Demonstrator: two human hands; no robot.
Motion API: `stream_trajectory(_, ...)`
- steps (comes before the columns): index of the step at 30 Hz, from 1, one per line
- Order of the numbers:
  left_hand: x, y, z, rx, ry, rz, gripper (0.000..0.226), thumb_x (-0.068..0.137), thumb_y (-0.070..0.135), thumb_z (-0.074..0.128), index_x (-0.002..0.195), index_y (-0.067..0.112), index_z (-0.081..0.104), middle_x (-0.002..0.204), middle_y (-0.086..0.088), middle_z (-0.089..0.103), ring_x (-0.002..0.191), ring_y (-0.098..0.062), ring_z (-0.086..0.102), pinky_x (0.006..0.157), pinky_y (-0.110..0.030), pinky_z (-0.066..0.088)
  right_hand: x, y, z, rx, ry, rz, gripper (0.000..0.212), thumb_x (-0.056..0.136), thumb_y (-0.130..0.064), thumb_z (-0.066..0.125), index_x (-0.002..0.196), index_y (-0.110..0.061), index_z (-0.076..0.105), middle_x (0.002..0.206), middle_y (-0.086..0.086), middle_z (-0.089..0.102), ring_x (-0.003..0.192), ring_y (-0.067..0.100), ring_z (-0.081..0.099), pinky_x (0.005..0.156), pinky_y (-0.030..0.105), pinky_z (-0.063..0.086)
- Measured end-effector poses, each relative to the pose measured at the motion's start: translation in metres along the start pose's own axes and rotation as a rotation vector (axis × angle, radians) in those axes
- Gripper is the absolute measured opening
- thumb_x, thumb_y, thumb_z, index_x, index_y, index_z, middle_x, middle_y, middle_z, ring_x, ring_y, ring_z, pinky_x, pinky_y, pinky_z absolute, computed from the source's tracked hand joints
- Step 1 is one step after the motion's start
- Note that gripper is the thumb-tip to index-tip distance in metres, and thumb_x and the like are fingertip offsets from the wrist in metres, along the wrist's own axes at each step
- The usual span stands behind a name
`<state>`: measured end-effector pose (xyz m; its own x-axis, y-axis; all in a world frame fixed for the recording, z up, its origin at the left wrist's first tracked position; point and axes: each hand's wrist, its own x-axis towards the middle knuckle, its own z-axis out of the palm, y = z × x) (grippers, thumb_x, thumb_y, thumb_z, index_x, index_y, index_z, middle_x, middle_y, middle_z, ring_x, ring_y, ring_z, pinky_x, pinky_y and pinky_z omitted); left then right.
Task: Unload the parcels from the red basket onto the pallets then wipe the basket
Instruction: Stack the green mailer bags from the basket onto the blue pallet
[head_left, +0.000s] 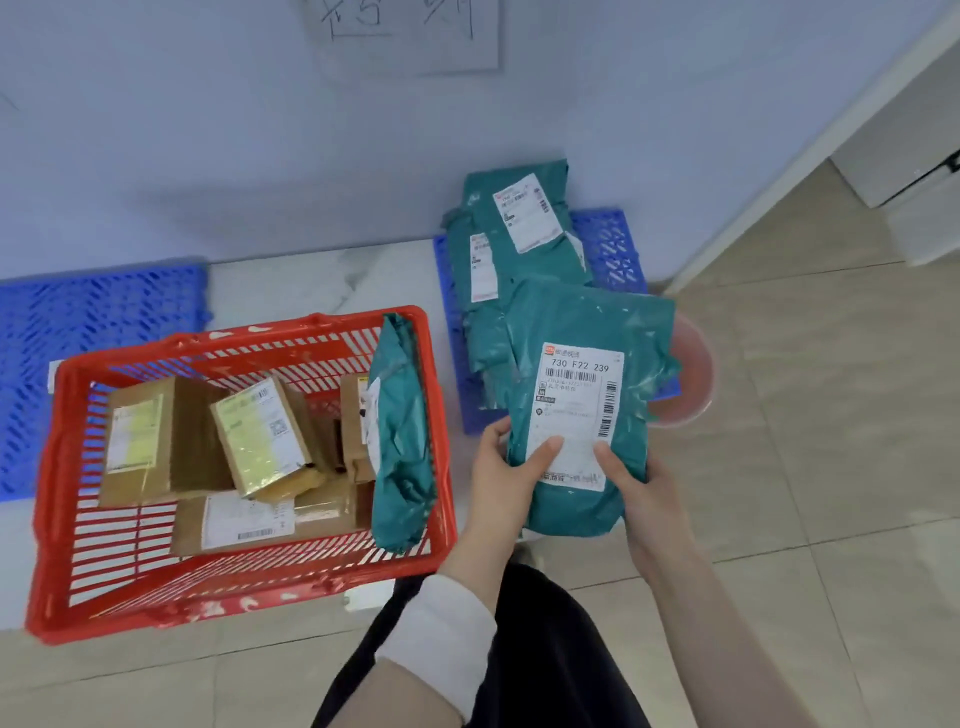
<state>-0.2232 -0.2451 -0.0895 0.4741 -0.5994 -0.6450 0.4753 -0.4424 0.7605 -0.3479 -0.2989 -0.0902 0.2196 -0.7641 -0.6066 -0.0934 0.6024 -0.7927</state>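
Observation:
A red basket (62, 467) stands on the floor at the left, holding several brown cardboard boxes (145, 441) and one teal mailer bag (400, 441) leaning on its right wall. My left hand (511, 467) and my right hand (631, 473) both grip the lower end of another teal parcel (582, 322) with a white label. I hold it just in front of the right blue pallet (613, 249). Teal parcels (524, 223) lie stacked on that pallet. A second blue pallet (98, 312) lies behind the basket at the left.
A pink basin (693, 364) sits on the floor at the right of the pallet, partly hidden by the held parcel. A white wall runs behind the pallets with a paper sign (405, 36). A white door frame (810, 156) stands at the right. My dark-clothed knee (545, 649) is below.

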Motion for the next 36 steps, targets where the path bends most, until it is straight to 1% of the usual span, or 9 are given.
stream_trajectory(4, 0.025, 0.016, 0.02, -0.041, 0.05, -0.022, 0.048, 0.079, 0.016, 0.071, 0.12, 0.008, 0.047, 0.114, -0.007, 0.065, 0.097, -0.016, 0.065, 0.077, -0.024, 0.056, 0.036, -0.017, 0.0, -0.028, 0.009, 0.012, 0.028, 0.076, -0.025, 0.072, 0.103, -0.025, 0.065, 0.098, -0.006, 0.073, 0.088, 0.01, 0.07, 0.07, 0.025, 0.055)
stream_trajectory(8, 0.072, 0.044, 0.04, -0.08, 0.06, -0.026, 0.05, 0.078, 0.019, 0.071, 0.121, 0.008, 0.048, 0.115, -0.008, 0.065, 0.099, -0.018, 0.065, 0.082, -0.03, 0.055, 0.087, -0.053, 0.012, -0.048, 0.03, -0.01, 0.025, 0.075, -0.024, 0.074, 0.098, -0.028, 0.065, 0.098, -0.007, 0.073, 0.085, 0.008, 0.07, 0.065, 0.02, 0.055)
stream_trajectory(16, 0.195, 0.104, 0.1, 0.046, 0.106, 0.011, 0.062, 0.079, 0.033, 0.07, 0.129, 0.008, 0.042, 0.124, -0.006, 0.058, 0.109, -0.02, 0.058, 0.097, -0.039, 0.047, 0.223, -0.121, 0.022, -0.187, 0.061, -0.058, 0.037, 0.076, -0.034, 0.07, 0.108, -0.019, 0.061, 0.104, -0.001, 0.07, 0.094, 0.018, 0.067, 0.087, 0.038, 0.053)
stream_trajectory(20, 0.234, 0.122, 0.145, 0.128, 0.096, 0.054, 0.053, 0.082, 0.026, 0.067, 0.126, 0.008, 0.043, 0.121, -0.006, 0.057, 0.102, -0.017, 0.057, 0.091, -0.03, 0.048, 0.274, -0.142, 0.0, -0.164, 0.106, -0.005, 0.02, 0.079, -0.033, 0.068, 0.096, -0.025, 0.061, 0.104, 0.001, 0.07, 0.094, 0.02, 0.067, 0.088, 0.041, 0.053)
stream_trajectory(24, 0.279, 0.111, 0.186, 0.248, 0.124, 0.042, 0.047, 0.087, 0.016, 0.06, 0.13, 0.007, 0.042, 0.13, -0.009, 0.054, 0.113, -0.022, 0.054, 0.092, -0.026, 0.042, 0.337, -0.138, -0.025, -0.222, 0.127, 0.053, 0.016, 0.082, -0.034, 0.066, 0.094, -0.025, 0.061, 0.105, 0.003, 0.069, 0.089, 0.017, 0.066, 0.076, 0.033, 0.054)
stream_trajectory(27, 0.309, 0.086, 0.208, 0.338, 0.133, 0.004, 0.047, 0.089, 0.012, 0.054, 0.134, 0.007, 0.039, 0.135, -0.009, 0.051, 0.121, -0.023, 0.05, 0.093, -0.022, 0.037, 0.389, -0.118, -0.041, -0.315, 0.115, 0.109, 0.027, 0.085, -0.03, 0.062, 0.108, -0.016, 0.06, 0.109, 0.006, 0.068, 0.093, 0.022, 0.065, 0.084, 0.037, 0.052)
stream_trajectory(30, 0.328, 0.059, 0.216, 0.424, 0.091, -0.053, 0.052, 0.091, 0.021, 0.052, 0.138, 0.008, 0.035, 0.14, -0.007, 0.047, 0.125, -0.023, 0.046, 0.104, -0.031, 0.038, 0.43, -0.093, -0.055, -0.423, 0.083, 0.16, 0.03, 0.086, -0.024, 0.062, 0.112, -0.01, 0.059, 0.112, 0.009, 0.066, 0.096, 0.025, 0.063, 0.088, 0.04, 0.051)
stream_trajectory(33, 0.335, 0.042, 0.212, 0.458, 0.076, -0.05, 0.057, 0.091, 0.025, 0.053, 0.141, 0.01, 0.031, 0.146, -0.005, 0.039, 0.133, -0.019, 0.039, 0.11, -0.038, 0.033, 0.452, -0.074, -0.062, -0.574, 0.085, 0.141, 0.039, 0.084, -0.023, 0.064, 0.118, -0.007, 0.057, 0.116, 0.012, 0.065, 0.104, 0.028, 0.061, 0.095, 0.046, 0.047)
stream_trajectory(36, 0.335, 0.035, 0.211, 0.446, 0.093, -0.014, 0.057, 0.091, 0.022, 0.053, 0.141, 0.011, 0.03, 0.147, -0.003, 0.037, 0.133, -0.017, 0.037, 0.111, -0.034, 0.031, 0.46, -0.064, -0.053, -0.699, 0.07, 0.093, 0.039, 0.084, -0.025, 0.063, 0.118, -0.008, 0.054, 0.118, 0.012, 0.063, 0.108, 0.031, 0.059, 0.096, 0.047, 0.045)
